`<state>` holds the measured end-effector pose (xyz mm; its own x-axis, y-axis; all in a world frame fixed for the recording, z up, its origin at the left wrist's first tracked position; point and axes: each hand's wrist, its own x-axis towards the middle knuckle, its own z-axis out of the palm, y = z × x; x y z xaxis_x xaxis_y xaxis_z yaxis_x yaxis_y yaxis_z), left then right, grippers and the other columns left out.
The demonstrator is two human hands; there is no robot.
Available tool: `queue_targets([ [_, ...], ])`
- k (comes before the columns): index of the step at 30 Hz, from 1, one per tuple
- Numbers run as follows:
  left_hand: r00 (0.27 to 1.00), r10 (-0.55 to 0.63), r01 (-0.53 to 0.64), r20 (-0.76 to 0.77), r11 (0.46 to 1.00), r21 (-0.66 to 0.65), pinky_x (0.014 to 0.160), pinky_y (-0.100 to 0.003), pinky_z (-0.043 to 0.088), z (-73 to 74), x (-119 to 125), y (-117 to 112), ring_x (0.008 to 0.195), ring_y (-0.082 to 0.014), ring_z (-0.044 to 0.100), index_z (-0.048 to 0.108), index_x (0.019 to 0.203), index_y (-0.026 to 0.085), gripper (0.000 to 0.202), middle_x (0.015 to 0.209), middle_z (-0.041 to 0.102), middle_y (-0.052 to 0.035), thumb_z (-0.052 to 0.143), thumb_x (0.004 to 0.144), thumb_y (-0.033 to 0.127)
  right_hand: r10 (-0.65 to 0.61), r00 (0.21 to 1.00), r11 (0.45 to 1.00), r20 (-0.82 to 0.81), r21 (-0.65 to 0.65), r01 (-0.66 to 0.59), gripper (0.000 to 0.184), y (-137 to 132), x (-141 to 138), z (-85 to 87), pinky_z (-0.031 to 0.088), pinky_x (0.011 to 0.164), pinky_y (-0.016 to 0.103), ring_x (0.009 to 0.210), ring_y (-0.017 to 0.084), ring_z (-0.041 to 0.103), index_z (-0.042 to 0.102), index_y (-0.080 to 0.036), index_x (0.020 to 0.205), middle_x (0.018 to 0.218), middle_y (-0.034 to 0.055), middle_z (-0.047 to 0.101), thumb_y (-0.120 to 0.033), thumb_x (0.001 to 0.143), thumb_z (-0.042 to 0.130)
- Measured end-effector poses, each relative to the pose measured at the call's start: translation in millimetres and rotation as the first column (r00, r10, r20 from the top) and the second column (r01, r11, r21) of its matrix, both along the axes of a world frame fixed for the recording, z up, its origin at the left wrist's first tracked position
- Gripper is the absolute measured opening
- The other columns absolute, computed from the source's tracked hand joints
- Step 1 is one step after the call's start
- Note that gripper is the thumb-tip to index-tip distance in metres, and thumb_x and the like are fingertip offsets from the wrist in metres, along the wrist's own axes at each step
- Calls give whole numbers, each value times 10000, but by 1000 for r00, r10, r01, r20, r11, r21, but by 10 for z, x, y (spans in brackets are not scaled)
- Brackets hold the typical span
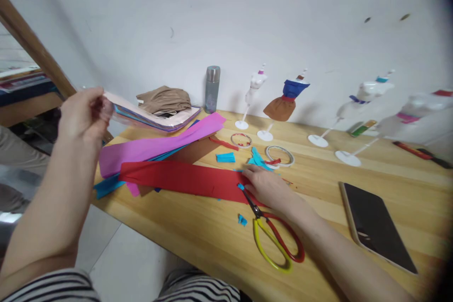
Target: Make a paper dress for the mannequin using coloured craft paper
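Observation:
My left hand (85, 113) is raised on the left, its fingers closed on the edge of a clear plastic packet of coloured paper sheets (141, 121). My right hand (264, 186) is low on the table, with fingers bent and closed on the right part of a long red paper strip (184, 178). Beside that hand lie scissors (260, 219) with one yellow and one red handle, their tips over the strip. Purple paper (159, 148), brown paper (198, 152) and blue paper (108, 186) overlap behind the red strip. Small blue scraps (242, 220) lie nearby.
Several small white dress forms (255, 87) stand along the wall; one wears a blue and brown paper outfit (290, 96). A flask (212, 88), brown cloth (164, 100), tape rolls (279, 155) and a dark-screened tablet (377, 224) are on the wooden table (198, 245).

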<state>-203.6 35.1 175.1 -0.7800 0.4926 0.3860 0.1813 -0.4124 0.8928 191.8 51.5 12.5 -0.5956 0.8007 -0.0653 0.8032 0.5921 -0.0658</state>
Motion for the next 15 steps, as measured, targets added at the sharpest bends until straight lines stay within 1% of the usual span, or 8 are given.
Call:
queue_targets([
  [1,998,-40,40,58,999,3,500,-115,396,-77,198,-144,487,-33,437,447,640,159,282,528,445,71,566,812,-29,5,1000,1000,-6,6,-5,233,1,3,-5,546,926,350,1121,271,704,724,-154,1108,1222,153,733,-122,918,593],
  [2,978,-138,133,154,990,41,497,-111,419,-168,390,-293,502,-39,467,502,653,149,230,543,483,59,597,808,9,10,1000,1000,-12,11,-10,246,3,6,-7,548,921,353,1112,269,706,727,-159,1115,1212,148,736,-120,912,594],
  [4,944,-262,261,202,965,30,529,-107,488,-370,736,-575,556,-51,562,579,670,145,172,595,577,29,686,790,87,-13,1000,1000,-12,15,14,263,11,8,9,553,870,347,1048,260,721,733,-175,1127,1188,137,744,-129,910,591],
  [6,915,-307,332,262,942,-56,532,-141,542,-570,1008,-793,580,-86,628,627,692,176,161,631,638,14,778,747,178,-72,997,997,14,14,72,253,12,-3,53,550,788,337,965,255,734,739,-172,1105,1164,143,746,-141,921,569],
  [9,843,-427,499,326,848,-178,509,-214,573,-820,1288,-964,537,-118,642,621,680,206,292,643,680,5,885,668,331,-152,988,988,-12,17,152,264,-48,-60,173,545,746,359,974,289,733,734,-143,1095,1186,186,728,-160,957,510],
  [11,798,-501,578,335,793,-193,503,-237,570,-940,1425,-1001,536,-130,652,634,688,210,328,661,701,-1,907,643,386,-138,966,990,-218,-53,129,297,-149,-129,267,559,807,390,1025,294,723,710,-164,1206,1244,173,719,-219,961,550],
  [12,768,-538,620,348,760,-194,495,-240,562,-986,1488,-1009,531,-132,652,646,689,208,331,669,709,-5,907,645,407,-113,922,990,-371,-116,74,357,-214,-170,307,563,852,397,1027,275,721,681,-187,1281,1268,149,719,-252,939,607],
  [15,646,-638,749,420,637,-183,461,-232,527,-1090,1660,-1016,494,-121,631,670,669,195,350,667,716,-15,899,654,460,-111,694,952,-712,-276,-131,639,-401,-291,357,589,803,375,861,199,724,587,-232,1433,1275,114,719,-255,815,748],
])
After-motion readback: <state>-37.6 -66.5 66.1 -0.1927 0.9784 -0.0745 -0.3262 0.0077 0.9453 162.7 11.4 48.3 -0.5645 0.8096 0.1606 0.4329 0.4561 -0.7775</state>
